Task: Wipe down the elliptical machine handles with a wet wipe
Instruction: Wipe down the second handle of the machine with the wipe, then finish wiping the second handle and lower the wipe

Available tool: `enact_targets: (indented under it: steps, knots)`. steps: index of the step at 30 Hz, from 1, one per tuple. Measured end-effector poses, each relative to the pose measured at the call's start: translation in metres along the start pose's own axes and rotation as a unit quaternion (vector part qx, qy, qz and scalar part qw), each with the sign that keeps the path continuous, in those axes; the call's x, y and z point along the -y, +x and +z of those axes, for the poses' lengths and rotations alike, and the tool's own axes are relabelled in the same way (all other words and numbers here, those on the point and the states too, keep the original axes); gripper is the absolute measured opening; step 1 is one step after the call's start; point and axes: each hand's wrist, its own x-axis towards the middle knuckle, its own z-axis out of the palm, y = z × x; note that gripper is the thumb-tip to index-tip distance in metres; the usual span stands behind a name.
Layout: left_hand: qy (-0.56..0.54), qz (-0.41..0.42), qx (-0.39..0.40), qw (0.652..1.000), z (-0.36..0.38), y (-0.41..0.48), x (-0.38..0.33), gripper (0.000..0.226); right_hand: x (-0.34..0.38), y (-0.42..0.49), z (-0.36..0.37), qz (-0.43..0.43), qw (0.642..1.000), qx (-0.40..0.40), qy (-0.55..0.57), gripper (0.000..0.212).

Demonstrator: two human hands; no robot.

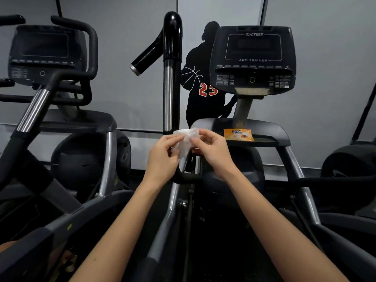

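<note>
We're unfolding the wet wipe [186, 137] w/ left grip [162, 157] & right grip [213, 152] both clamped on its edges, prepping for the handle [172, 41].

Head camera looks forward-down, close over hands [189, 151].

Grey wall [132, 94] panels fill the back, split by dark vertical seams [263, 9] at 11 and 1 o'clock. At 12 o'clock a black mural [200, 110] of a ball player bears a red 23 [208, 90]. A dark floor [138, 173] strip runs under the wall. A second machine [40, 49] stands at 9 o'clock, and another's dark housing [350, 161] sits at 3 o'clock. The light is dim.
</note>
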Motion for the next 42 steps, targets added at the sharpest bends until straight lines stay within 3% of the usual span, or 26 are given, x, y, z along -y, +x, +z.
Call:
enact_targets:
  steps: [9,14,20,23,29,42]
  knots:
    - [-0.076,-0.029,0.040,0.996,0.035,-0.048,-0.017,0.027,-0.009,-0.064,-0.040,0.011,0.996,-0.084,-0.037,0.021]
    - [-0.117,-0.080,0.108,0.984,0.070,-0.081,-0.020,0.017,-0.016,-0.109,-0.076,0.036,0.992,-0.118,-0.037,0.018]
    - [-0.159,-0.135,0.131,0.969,0.134,-0.113,-0.021,0.031,-0.052,-0.140,-0.130,0.089,0.983,-0.154,-0.035,0.018]
    - [-0.132,-0.165,0.133,0.968,0.169,-0.124,-0.014,0.036,-0.080,-0.148,-0.159,0.127,0.980,-0.151,-0.032,0.017]
    - [-0.060,-0.232,0.161,0.957,0.243,-0.162,0.012,0.010,-0.148,-0.168,-0.217,0.203,0.967,-0.151,-0.040,0.016]
    - [-0.021,-0.326,0.282,0.902,0.366,-0.285,0.116,0.008,-0.316,-0.266,-0.272,0.322,0.910,-0.199,-0.169,0.025]
